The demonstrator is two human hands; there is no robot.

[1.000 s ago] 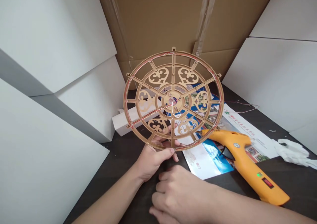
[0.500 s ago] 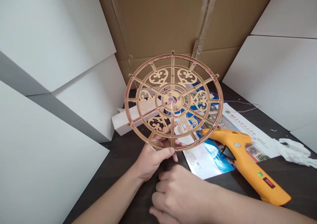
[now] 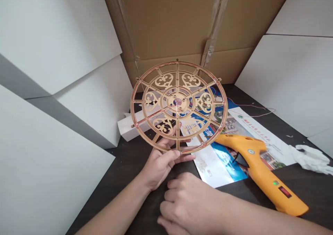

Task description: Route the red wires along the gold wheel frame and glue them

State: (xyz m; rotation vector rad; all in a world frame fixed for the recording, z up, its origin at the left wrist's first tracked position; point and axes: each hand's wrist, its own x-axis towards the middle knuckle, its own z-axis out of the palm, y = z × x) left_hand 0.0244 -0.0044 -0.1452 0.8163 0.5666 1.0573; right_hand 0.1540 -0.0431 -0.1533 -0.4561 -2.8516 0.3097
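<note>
My left hand point(image 3: 161, 162) grips a round gold openwork frame point(image 3: 185, 99) by its near lower rim, thumb on top and fingers spread below. The frame is tilted up off the table, with spokes and scroll ornaments around a pierced hub. A thin red wire runs along a groove in its rim and down one spoke to the hub, where a white wire point(image 3: 177, 111) loops out. Below the left hand, my right hand point(image 3: 182, 202) rests closed on the table, its palm hidden. An orange hot glue gun point(image 3: 256, 162) lies to the right, its tip near the frame's rim.
Printed sheets point(image 3: 257, 131) lie under the glue gun on the dark table point(image 3: 125, 179). A long white box point(image 3: 130, 125) sits behind the frame. Crumpled white tissue point(image 3: 312, 158) is at far right, loose thin wire point(image 3: 260, 110) behind. White boxes and a cardboard wall point(image 3: 169, 20) surround the table.
My left hand has tipped the gold frame flatter, and its top edge has dropped and shifted slightly left. The left fingers have stretched out more beneath it. My right hand stays put.
</note>
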